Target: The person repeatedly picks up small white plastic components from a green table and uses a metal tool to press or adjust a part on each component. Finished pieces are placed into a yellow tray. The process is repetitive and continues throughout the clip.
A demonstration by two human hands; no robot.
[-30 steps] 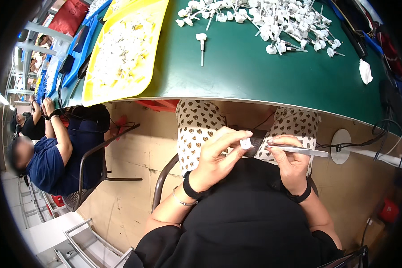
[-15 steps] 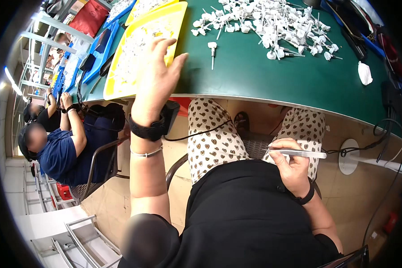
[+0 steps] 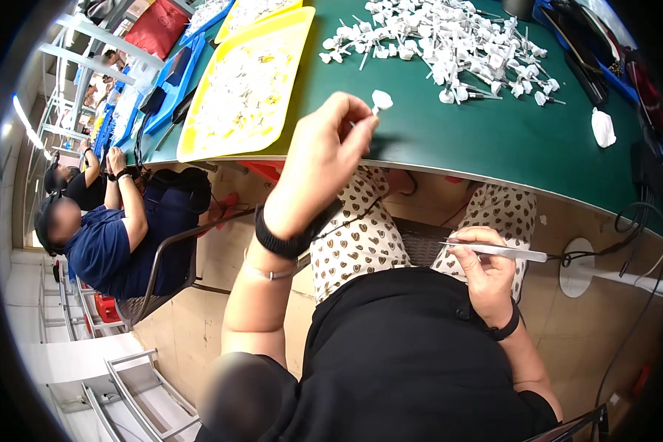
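My left hand is closed in a pinch over the near edge of the green table. Between its thumb and fingers it holds a small white plastic part by the stem, with the white head sticking out past the fingertips. The stem is mostly hidden by the fingers. Above my lap, my right hand is wrapped round silver tweezers, whose tips point left. Farther back on the table lies a pile of similar white stemmed parts. A yellow tray of tiny pieces stands left of my left hand.
Another yellow tray and several blue trays line the left side. A crumpled white piece lies at the right, near dark pouches and cables. A person in dark blue sits to the left.
My left hand has moved right from above the yellow tray and taken hold of the single white part that lay on the table. My right hand with the tweezers has barely shifted.
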